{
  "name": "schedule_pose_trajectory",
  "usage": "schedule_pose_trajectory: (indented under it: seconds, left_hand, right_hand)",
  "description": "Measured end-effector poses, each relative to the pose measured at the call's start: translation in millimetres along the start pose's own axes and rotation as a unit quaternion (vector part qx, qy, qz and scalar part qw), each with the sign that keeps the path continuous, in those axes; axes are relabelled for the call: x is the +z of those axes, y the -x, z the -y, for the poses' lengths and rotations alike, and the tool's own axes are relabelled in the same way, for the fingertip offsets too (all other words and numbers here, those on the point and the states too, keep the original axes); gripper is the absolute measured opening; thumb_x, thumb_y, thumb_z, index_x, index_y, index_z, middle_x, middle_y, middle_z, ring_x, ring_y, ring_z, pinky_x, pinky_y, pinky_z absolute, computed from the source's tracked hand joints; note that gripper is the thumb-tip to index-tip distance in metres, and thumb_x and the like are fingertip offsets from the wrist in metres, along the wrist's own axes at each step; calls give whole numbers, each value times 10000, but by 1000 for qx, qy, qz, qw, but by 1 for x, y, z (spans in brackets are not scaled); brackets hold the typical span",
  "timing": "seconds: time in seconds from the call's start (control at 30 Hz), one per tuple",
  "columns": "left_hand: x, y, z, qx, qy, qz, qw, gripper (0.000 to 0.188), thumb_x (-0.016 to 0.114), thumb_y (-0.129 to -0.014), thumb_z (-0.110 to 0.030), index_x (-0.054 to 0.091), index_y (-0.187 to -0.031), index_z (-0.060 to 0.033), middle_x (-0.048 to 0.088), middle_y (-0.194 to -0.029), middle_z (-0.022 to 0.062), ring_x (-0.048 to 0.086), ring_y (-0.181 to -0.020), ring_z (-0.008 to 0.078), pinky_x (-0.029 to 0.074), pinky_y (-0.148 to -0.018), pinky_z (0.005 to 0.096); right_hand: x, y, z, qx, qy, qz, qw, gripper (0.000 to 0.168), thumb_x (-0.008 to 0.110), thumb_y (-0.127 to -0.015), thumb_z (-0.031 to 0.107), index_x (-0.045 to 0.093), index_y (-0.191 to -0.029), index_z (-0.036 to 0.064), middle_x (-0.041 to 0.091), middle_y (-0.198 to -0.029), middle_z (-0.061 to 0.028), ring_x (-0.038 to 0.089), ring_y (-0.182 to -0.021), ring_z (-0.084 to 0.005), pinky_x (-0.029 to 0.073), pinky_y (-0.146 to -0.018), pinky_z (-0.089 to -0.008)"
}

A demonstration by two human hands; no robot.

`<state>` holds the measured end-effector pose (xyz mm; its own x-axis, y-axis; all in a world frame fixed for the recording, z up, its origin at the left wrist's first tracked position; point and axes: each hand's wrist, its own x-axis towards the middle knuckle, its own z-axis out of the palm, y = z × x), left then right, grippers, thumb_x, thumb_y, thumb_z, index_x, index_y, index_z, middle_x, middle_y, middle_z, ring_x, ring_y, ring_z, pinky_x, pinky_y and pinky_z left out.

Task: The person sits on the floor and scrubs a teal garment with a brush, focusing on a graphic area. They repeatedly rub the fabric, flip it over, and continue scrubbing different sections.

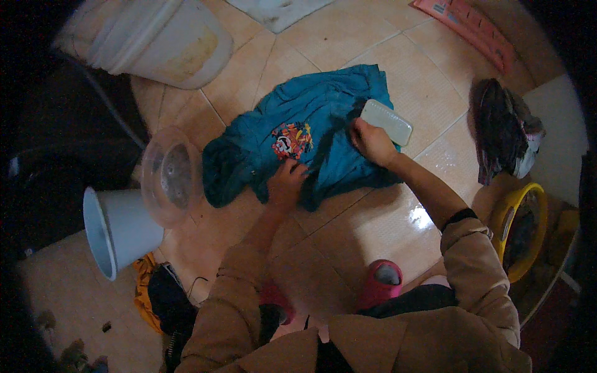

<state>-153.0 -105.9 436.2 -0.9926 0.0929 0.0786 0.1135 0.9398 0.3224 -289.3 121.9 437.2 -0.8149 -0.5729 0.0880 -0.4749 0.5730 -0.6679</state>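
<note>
A teal garment (pixel 322 107) with a colourful cartoon print (pixel 294 140) lies spread and wrinkled on the tiled floor before me. My left hand (pixel 287 182) rests on its near edge, just below the print, with its fingers bent and somewhat apart. Over the garment's right part, my right hand (pixel 373 142) is closed at the near edge of a pale rounded-rectangular object (pixel 387 122), apparently a scrubbing brush. Its underside and part of my fingers are hidden. Dark shadow falls on the cloth beside it.
To the left are a clear plastic basin (pixel 149 182) with sudsy liquid and a tipped light-blue bucket (pixel 133 224). A large whitish tub (pixel 186 51) stands at far left. Dark cloth (pixel 499 130) and a yellow basin (pixel 506 233) are at right. A pink packet (pixel 466 28) lies beyond.
</note>
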Motion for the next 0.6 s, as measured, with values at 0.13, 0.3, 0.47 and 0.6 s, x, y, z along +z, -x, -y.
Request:
schedule_pose_trajectory:
  seconds: [0.13, 0.3, 0.47, 0.6]
  left_hand:
    - [-34, 7, 38, -18, -137, 86, 987, 137, 621, -737, -123, 547, -851, -114, 529, -813, 60, 585, -706, 250, 476, -556, 362]
    - [-68, 21, 80, -76, 80, -18, 994, 209, 624, -730, -96, 571, -933, -104, 592, -905, 94, 591, -798, 274, 486, -690, 360]
    - [-9, -13, 2, 157, 67, -26, 985, 300, 629, -732, -145, 558, -1020, -98, 562, -1065, 79, 531, -976, 282, 444, -835, 353]
    - [17, -25, -22, 122, 105, 31, 986, 197, 590, -738, -134, 555, -928, -93, 543, -988, 67, 528, -919, 283, 453, -770, 384]
  right_hand:
    - [-16, -9, 0, -42, 41, 50, 997, 171, 529, -822, 138, 433, -945, 69, 565, -805, -205, 563, -686, -404, 456, -587, -463]
    - [-33, -23, 11, -43, 22, 65, 997, 195, 532, -825, 157, 437, -977, 81, 580, -817, -182, 570, -691, -390, 460, -581, -452]
    - [-15, -23, 19, -64, 33, 51, 996, 195, 545, -824, 174, 474, -987, 93, 592, -843, -155, 581, -711, -359, 468, -593, -409]
    - [-18, -14, 1, -90, 15, 0, 996, 156, 549, -819, 175, 510, -946, 92, 595, -849, -130, 585, -723, -342, 477, -623, -391]
